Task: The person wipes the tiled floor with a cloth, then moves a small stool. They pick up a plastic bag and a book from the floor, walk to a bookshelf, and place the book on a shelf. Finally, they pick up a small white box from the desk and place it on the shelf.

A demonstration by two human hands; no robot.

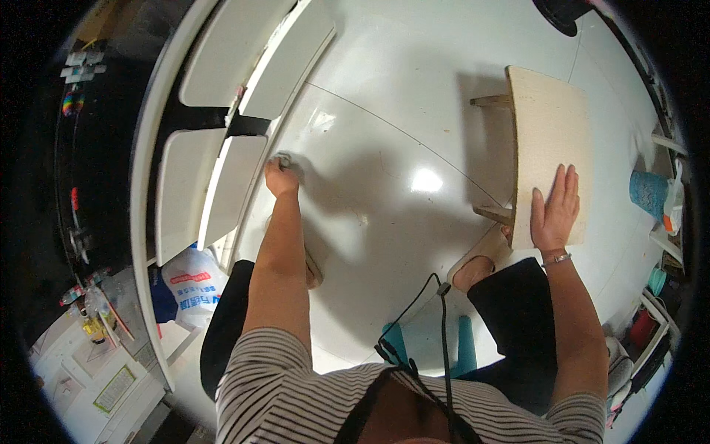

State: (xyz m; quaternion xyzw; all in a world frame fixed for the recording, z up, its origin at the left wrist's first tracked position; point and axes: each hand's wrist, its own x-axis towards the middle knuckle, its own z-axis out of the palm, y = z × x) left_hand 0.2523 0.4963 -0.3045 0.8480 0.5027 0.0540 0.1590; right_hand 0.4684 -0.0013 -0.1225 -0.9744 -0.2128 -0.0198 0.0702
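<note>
Low by the base of the white cabinet, my left hand grips a small grey object close to the floor; my fingers partly cover it, so I cannot tell exactly what it is. My right hand lies flat, thumb spread, on the pale wooden top of a small stool. It holds nothing. The stool looks tipped or seen at a slant, with two wooden legs pointing left.
White cabinet doors line the left, with a white plastic bag below. Glossy floor tiles bear bits of debris. A teal stool is under me. At right are a blue container and shelves. A black cable hangs before me.
</note>
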